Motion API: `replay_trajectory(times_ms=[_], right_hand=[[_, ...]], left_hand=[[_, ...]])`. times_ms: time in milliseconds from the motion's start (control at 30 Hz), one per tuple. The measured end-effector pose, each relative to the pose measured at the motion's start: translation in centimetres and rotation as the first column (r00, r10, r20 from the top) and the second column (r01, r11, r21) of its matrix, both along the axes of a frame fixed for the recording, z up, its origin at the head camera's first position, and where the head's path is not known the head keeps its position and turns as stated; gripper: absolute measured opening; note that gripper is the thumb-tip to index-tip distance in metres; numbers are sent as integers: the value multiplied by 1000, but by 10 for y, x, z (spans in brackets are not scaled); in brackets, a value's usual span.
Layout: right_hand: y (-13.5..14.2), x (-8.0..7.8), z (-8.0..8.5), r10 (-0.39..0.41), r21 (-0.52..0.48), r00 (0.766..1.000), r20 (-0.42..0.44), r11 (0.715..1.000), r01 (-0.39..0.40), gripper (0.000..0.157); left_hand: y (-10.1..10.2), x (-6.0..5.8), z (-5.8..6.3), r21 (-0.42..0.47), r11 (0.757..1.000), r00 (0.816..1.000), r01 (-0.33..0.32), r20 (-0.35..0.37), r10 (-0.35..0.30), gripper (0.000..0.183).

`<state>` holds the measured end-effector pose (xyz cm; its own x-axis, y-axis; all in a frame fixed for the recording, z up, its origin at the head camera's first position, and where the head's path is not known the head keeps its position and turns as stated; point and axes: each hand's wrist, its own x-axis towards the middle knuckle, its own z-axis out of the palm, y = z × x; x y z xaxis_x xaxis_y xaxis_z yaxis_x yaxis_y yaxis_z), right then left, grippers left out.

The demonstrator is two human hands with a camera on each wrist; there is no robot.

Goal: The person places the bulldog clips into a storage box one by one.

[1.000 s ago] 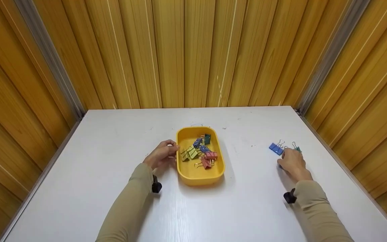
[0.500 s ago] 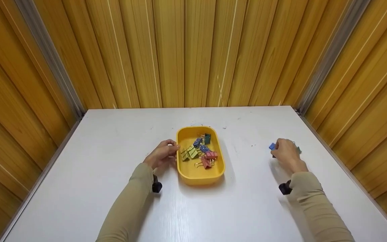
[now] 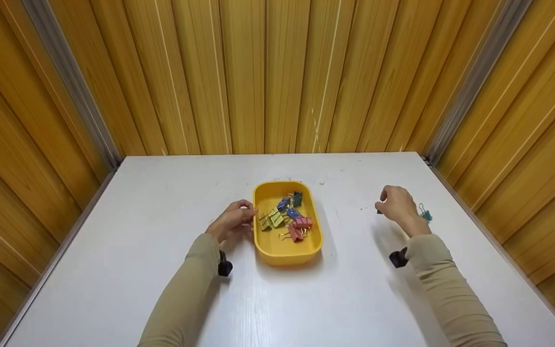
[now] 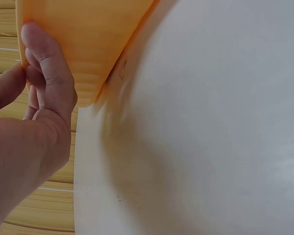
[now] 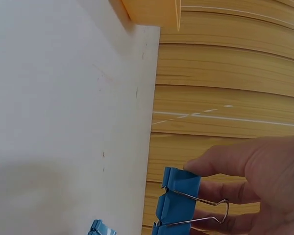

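A yellow plastic bin (image 3: 288, 251) stands mid-table with several binder clips inside: red (image 3: 302, 222), yellow (image 3: 277, 219), blue (image 3: 293, 212) and dark green (image 3: 297, 198). My left hand (image 3: 233, 219) pinches its left rim; the left wrist view shows the thumb and fingers (image 4: 51, 68) at that wall. Raised above the table on the right, my right hand (image 3: 399, 207) grips a blue binder clip (image 5: 179, 203) by its body, the wire handles pointing toward the palm. A teal binder clip (image 3: 425, 213) lies on the table just right of this hand.
The white table (image 3: 171, 193) meets a wood-patterned panel wall (image 3: 277, 77) at the back. Similar panels rise on both sides, with grey metal posts (image 3: 480, 77) in the corners. Each wrist carries a small black camera (image 3: 398, 258).
My right hand has picked the blue binder clip off the table and moved left and away from me, uncovering the teal clip. My left hand and the bin have stayed put.
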<state>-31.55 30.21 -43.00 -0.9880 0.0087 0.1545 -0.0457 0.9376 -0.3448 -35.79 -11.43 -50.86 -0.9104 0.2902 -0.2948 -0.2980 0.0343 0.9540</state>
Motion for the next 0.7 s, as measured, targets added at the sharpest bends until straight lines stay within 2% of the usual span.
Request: replay_trajectory(times_ms=[300, 533, 700], right_hand=[[-28, -7, 5, 24, -35, 999, 22, 999, -23, 21], [-52, -13, 12, 87, -32, 995, -43, 996, -88, 22], [-70, -16, 14, 122, -26, 989, -78, 992, -124, 20]], left_hand=[[0, 0, -2, 20, 1000, 1000, 6, 5, -6, 12], [1, -2, 2, 19, 1000, 1000, 6, 7, -6, 12], [-1, -2, 1, 33, 999, 1000, 8, 18, -9, 12]])
